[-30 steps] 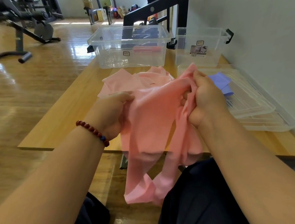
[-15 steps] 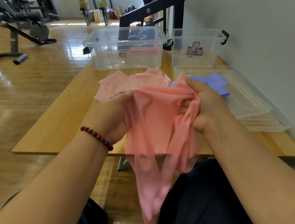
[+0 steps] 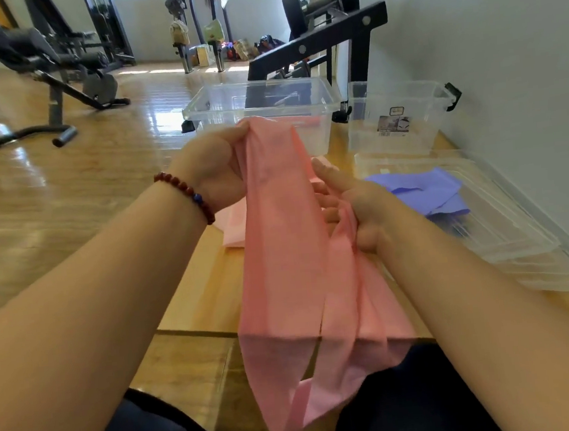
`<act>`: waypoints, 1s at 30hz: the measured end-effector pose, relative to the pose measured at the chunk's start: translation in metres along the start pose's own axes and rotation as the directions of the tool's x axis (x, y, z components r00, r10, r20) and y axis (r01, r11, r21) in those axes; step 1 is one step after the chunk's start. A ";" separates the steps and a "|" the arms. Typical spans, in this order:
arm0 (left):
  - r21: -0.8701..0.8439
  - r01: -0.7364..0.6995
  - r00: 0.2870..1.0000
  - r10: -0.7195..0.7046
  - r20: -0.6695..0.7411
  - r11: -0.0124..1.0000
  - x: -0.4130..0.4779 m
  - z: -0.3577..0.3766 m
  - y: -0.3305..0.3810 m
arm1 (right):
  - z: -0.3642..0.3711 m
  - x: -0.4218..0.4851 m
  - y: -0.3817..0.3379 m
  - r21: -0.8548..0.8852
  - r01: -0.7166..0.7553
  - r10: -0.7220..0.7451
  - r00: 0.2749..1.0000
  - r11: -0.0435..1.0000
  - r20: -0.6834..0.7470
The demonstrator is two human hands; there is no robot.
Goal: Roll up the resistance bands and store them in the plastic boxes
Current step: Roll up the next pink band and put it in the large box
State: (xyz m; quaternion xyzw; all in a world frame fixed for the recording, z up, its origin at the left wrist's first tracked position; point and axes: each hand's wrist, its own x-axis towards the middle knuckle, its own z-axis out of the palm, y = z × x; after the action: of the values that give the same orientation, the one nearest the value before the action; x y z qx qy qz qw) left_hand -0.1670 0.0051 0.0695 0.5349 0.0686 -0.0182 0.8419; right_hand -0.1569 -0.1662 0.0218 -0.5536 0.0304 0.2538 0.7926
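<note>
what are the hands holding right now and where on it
Both hold the pink band: left hand pinches its top end, right hand grips a strand lower down.

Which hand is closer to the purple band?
The right hand. It sits just left of the purple band, almost touching it; the left hand is farther left, beyond the pink band.

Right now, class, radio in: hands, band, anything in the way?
Left hand grips pink band top; right hand holds its side. Band unrolled, hanging off table. Boxes open, path clear.
</note>
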 end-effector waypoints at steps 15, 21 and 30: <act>0.118 0.175 0.970 -0.191 0.151 0.978 0.011 -0.028 -0.027 | 0.006 0.032 -0.013 0.108 0.271 -0.264 0.961 0.956 -0.077; 0.215 0.180 0.977 -0.200 0.076 0.960 0.023 -0.034 -0.036 | 0.001 0.048 -0.039 0.012 0.323 -0.317 0.935 0.946 -0.158; 0.097 -0.039 0.998 0.044 -0.049 0.995 0.052 -0.012 -0.012 | -0.010 0.049 -0.037 -0.184 0.136 -0.175 0.960 0.973 -0.217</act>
State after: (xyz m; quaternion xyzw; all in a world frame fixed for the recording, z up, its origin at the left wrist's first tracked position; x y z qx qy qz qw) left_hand -0.1178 0.0133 0.0470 0.5765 0.0782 0.0096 0.8133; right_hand -0.0957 -0.1664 0.0339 -0.6448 0.0576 0.1259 0.7517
